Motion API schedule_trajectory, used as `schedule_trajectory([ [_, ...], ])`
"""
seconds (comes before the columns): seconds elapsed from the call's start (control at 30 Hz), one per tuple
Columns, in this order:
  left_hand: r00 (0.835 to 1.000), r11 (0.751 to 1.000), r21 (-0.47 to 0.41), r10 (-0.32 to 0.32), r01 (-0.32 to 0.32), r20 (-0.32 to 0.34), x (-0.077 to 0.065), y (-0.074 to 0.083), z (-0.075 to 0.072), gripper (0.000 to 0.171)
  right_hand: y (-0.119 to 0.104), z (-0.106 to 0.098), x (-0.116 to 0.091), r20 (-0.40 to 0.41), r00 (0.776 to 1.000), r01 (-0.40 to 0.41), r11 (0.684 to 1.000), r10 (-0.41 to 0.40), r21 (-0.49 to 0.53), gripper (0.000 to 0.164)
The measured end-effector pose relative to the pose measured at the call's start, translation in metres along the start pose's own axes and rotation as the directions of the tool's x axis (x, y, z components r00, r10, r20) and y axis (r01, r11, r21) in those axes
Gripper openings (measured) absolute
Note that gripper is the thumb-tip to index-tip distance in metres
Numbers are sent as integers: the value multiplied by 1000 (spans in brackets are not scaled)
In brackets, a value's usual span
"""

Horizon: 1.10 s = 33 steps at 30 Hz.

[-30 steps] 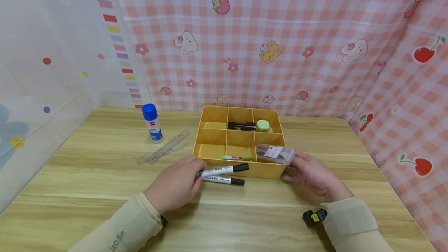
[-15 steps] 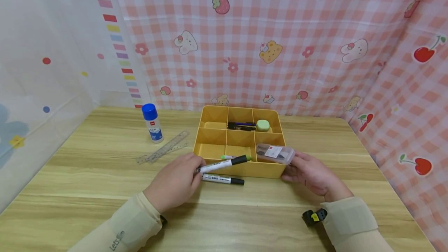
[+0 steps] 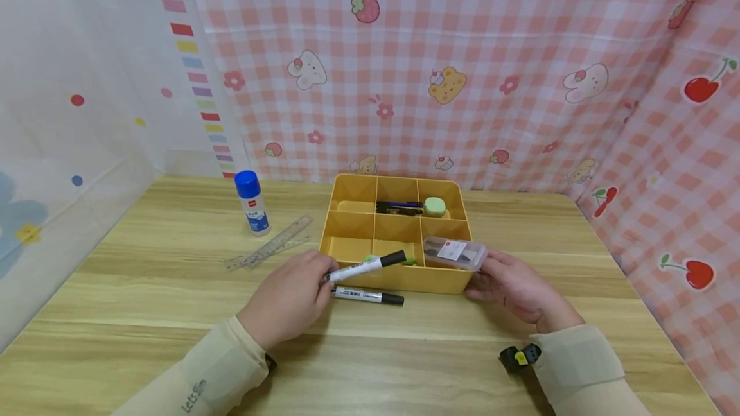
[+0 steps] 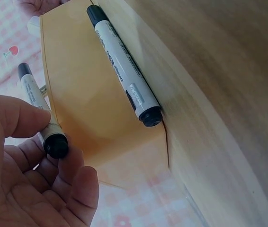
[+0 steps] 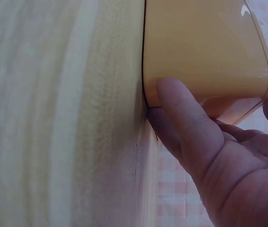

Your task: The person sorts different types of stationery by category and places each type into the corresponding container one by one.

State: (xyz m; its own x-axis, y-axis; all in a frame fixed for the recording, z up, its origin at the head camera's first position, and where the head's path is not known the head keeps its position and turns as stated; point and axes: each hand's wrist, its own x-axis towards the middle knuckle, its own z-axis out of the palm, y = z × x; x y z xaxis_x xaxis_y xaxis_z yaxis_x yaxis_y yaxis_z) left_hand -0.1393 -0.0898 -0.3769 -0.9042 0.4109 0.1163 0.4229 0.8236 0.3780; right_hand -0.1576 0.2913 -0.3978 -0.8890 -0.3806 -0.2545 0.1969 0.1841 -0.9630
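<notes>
The held marker (image 3: 355, 271) has just been tipped higher, its black cap (image 3: 393, 259) now raised over the front edge of the yellow box (image 3: 433, 280)!
Near its other end it is pinched by the left hand's (image 3: 289, 297) thumb and finger, by the box's front-left corner; the front-right corner is clasped by the right hand (image 3: 514, 289), seemingly for steadiness. "Lets" can be read on the left sleeve (image 3: 199, 371); the marker's print can't.

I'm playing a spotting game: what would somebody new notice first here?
Probably the yellow divided box on the table, with pink checked cloth behind it. Next, perhaps, the blue-capped bottle standing left of the box, and the black-capped marker the left hand holds near the box's front edge.
</notes>
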Motion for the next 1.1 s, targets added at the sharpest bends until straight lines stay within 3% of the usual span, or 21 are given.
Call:
schedule_trajectory([
  [0.67,999,999,-6,-54,54,6,1,0,1,16,-1,0,0,-5,1000,-10,1000,10,5,70],
  [1.1,999,999,-9,-45,45,-12,0,0,1,17,0,0,0,3,1000,0,1000,0,1,69],
])
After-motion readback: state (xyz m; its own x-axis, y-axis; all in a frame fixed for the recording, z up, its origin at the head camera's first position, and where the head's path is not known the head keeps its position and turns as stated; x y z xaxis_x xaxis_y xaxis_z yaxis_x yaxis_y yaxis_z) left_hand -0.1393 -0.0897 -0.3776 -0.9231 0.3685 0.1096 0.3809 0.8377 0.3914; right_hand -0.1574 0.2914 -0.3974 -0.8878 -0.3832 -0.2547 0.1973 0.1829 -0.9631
